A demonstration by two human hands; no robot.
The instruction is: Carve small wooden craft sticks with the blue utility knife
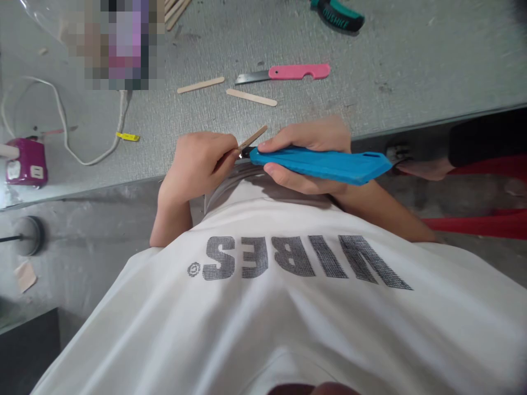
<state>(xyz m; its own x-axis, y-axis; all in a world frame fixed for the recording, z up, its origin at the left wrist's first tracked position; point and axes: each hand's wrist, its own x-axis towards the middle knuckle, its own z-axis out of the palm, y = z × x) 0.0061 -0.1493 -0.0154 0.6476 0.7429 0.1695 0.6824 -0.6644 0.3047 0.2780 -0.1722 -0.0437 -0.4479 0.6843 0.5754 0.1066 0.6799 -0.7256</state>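
My left hand (pixel 201 159) is closed, pinching a wooden craft stick (pixel 256 136) between thumb and fingers at the table's front edge. The stick slants up and to the right out of the grip. My right hand (pixel 304 134), slightly blurred, is wrapped round a blue-handled tool (pixel 321 163). Its dark tip meets the stick close to my left fingertips; the tool's exact kind is unclear. Beyond my hands lie two more craft sticks, one on the left (pixel 201 85) and one on the right (pixel 252 97). A pink-handled folding knife (pixel 298 72) rests open behind them.
Green and black tool handles (pixel 340 16) and a bundle of wooden sticks (pixel 175 12) lie at the back of the grey table (pixel 411 71). A white cable (pixel 61 109) and a purple plug block (pixel 31 163) are at left. Another person's foot (pixel 428 168) shows at right.
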